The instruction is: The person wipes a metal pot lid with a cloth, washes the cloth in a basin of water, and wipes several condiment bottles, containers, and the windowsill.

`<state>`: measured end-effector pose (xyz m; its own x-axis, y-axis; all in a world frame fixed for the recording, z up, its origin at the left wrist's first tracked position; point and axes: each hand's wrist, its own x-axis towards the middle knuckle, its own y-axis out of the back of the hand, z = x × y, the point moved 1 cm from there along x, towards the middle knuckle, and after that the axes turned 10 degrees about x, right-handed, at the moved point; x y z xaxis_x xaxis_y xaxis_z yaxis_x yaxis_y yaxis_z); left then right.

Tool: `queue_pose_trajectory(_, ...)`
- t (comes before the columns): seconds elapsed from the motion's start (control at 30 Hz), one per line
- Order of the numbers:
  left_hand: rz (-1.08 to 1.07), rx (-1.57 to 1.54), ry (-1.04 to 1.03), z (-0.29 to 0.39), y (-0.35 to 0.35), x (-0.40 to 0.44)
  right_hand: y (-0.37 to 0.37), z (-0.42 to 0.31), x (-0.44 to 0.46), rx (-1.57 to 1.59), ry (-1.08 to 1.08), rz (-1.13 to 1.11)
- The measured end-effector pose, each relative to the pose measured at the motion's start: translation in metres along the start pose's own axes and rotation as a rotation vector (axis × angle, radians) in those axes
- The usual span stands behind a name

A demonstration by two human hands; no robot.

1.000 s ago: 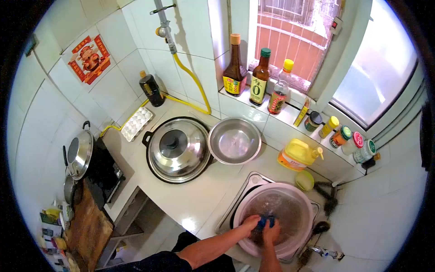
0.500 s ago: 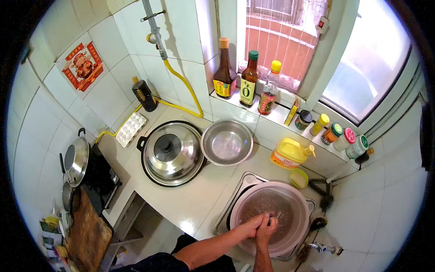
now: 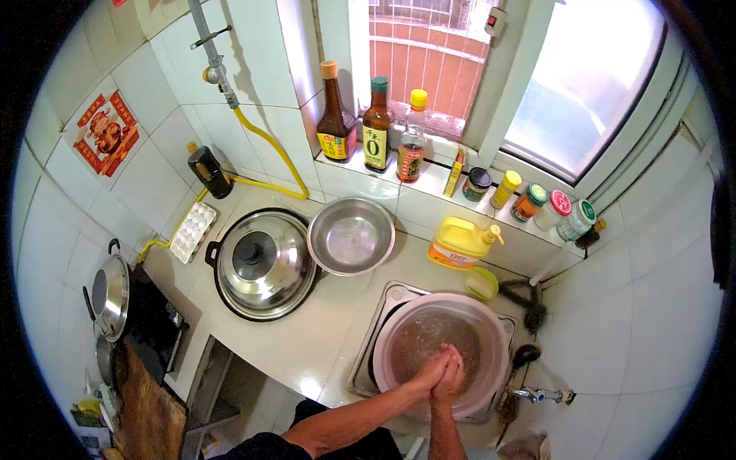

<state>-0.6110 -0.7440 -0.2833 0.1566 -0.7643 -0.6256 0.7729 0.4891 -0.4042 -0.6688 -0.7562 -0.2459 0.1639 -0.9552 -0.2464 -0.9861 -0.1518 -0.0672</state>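
A pink plastic basin [image 3: 387, 337] of brownish, cloudy water [image 3: 422, 333] sits in the metal sink [image 3: 395, 293]. Above the water, inside the basin's rim, my left hand [image 3: 431, 370] and my right hand [image 3: 450, 381] are pressed together, palm to palm. Both have their fingers closed against each other. Whatever lies between the palms, if anything, is hidden. Small pale bits float around the hands.
A yellow detergent jug [image 3: 460, 241] and a green bowl [image 3: 481, 284] stand behind the sink. Left of it are a steel bowl [image 3: 351, 236] and a lidded wok [image 3: 264, 264]. The tap [image 3: 540, 395] juts from the right wall. Bottles [image 3: 376, 130] line the sill.
The camera view has shifted, so the counter items appear further left. My hands have closed more tightly together; a small dark thing visible between them earlier no longer shows.
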Motion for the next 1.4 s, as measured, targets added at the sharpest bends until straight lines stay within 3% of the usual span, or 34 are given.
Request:
queue_pose_trajectory(0.17, 0.061, 0.047, 0.006, 0.000, 0.005, -0.003, 0.005, 0.051, 0.006, 0.332, 0.041, -0.052)
queue_pose_trajectory(0.27, 0.096, 0.262, 0.030, -0.010, 0.014, 0.009, 0.009, 0.066, 0.011, 0.391, 0.047, -0.061)
queue_pose_trajectory(0.4, 0.144, 0.396, -0.133, -0.002, 0.013, 0.009, 0.002, 0.068, 0.007, 0.427, -0.018, -0.044)
queue_pose_trajectory(0.47, 0.179, 0.411, -0.134, 0.001, 0.012, 0.007, 0.006, 0.084, 0.010, 0.310, 0.102, -0.043)
queue_pose_trajectory(0.57, 0.127, 0.533, -0.159, 0.007, 0.011, 0.003, 0.009, 0.066, 0.004, 0.303, 0.103, -0.028)
queue_pose_trajectory(0.63, 0.106, 0.417, -0.080, 0.014, 0.006, -0.004, 0.006, 0.048, 0.002, 0.294, 0.104, -0.033)
queue_pose_trajectory(0.77, 0.090, 0.452, -0.122, 0.012, 0.006, -0.004, 0.003, 0.043, 0.000, 0.342, 0.062, -0.018)
queue_pose_trajectory(0.87, 0.047, 0.299, -0.075, 0.010, 0.008, -0.004, 0.006, 0.072, 0.005, 0.331, 0.095, -0.048)
queue_pose_trajectory(1.07, 0.035, 0.359, -0.095, 0.026, 0.010, -0.020, 0.000, 0.013, -0.009, 0.131, 0.154, -0.070)
queue_pose_trajectory(1.13, 0.088, 0.672, -0.117, 0.042, 0.010, -0.031, -0.004, 0.004, -0.014, 0.119, 0.147, -0.065)
queue_pose_trajectory(1.27, 0.146, 0.673, -0.213, 0.025, 0.021, -0.021, -0.010, 0.002, -0.016, 0.133, 0.086, -0.041)
queue_pose_trajectory(1.37, 0.048, 0.586, -0.168, 0.024, 0.020, -0.016, -0.010, 0.005, -0.015, 0.116, 0.118, -0.009)
queue_pose_trajectory(1.4, 0.085, 0.733, -0.259, 0.027, 0.018, -0.017, -0.009, 0.006, -0.014, 0.106, 0.135, 0.003)
